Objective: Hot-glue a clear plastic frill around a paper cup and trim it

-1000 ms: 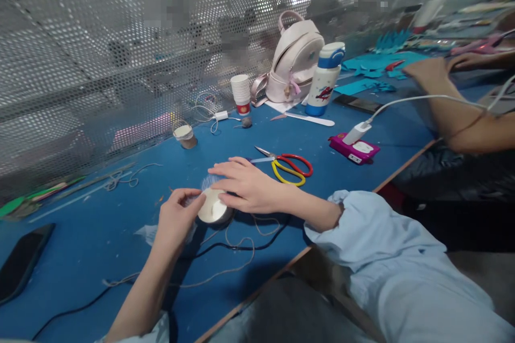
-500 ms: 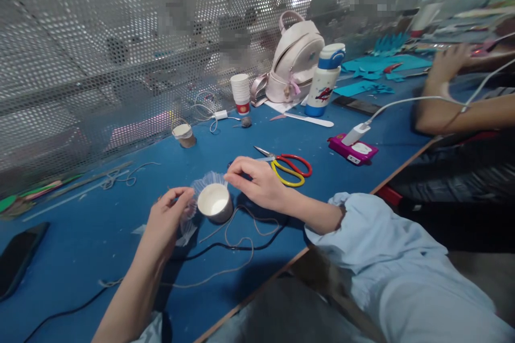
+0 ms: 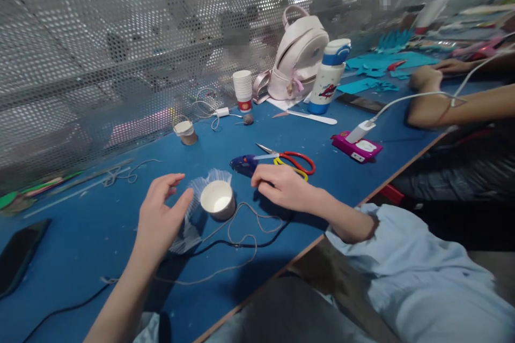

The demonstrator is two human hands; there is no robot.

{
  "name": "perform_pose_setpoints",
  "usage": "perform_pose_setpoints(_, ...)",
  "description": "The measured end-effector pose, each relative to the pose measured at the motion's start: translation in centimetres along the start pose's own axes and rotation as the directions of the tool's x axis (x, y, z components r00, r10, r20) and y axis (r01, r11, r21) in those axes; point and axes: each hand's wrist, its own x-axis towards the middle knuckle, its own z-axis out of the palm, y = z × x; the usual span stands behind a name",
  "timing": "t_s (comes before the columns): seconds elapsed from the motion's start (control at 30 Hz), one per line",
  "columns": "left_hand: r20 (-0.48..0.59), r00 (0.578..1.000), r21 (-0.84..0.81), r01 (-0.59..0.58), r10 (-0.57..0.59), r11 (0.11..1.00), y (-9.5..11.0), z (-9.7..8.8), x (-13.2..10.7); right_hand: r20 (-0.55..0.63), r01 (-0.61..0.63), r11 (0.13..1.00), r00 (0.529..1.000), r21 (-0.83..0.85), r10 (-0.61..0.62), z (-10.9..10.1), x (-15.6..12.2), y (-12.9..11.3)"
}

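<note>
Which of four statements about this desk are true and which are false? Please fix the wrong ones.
1. The paper cup stands between the left hand and the right hand. True.
2. The left hand grips the scissors. False: it is open, and the scissors lie beyond the right hand.
3. The scissors have one red and one yellow handle. True.
4. The drinking bottle lies flat. False: the drinking bottle stands upright beside the backpack.

Blue table [image 3: 88, 246], white cup [image 3: 219, 204], scissors [image 3: 283, 155], dark phone [image 3: 22, 257], bottle [image 3: 325, 83]
</note>
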Motion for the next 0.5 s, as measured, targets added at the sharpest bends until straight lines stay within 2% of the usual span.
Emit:
perform_pose_setpoints(0.1, 0.104, 0.994, 0.051, -0.045, 0.039, 0.998, 0.6, 0.5, 1.0, 0.006, -0.16, 0.942, 0.986, -0.294, 0.169, -0.5, 0.0, 1.5)
perform_pose_setpoints(0.17, 0.164, 0.986, 0.082, -0.04, 0.027, 0.996, 0.9, 0.9, 1.7, 0.052, -0.185, 0.903, 0.974, -0.388, 0.222, -0.6, 0.5, 2.1)
perform_pose_setpoints(0.3, 0.209, 0.978, 0.106, -0.024, 0.001, 0.994, 0.9, 1.6, 2.6, 0.192, -0.21, 0.902, 0.935, -0.376, 0.298, -0.2, 2.3, 2.6)
perform_pose_setpoints(0.4, 0.216, 0.976, 0.062, -0.022, 0.008, 0.998, 0.5, 1.8, 2.7, 0.229, -0.287, 0.899, 0.9, -0.331, 0.371, 0.4, 3.4, 2.9)
perform_pose_setpoints(0.5, 0.228, 0.973, -0.016, 0.049, -0.044, 0.999, -0.1, 2.1, 2.6, 0.262, -0.357, 0.894, 0.867, -0.27, 0.425, 1.0, 3.8, 3.2)
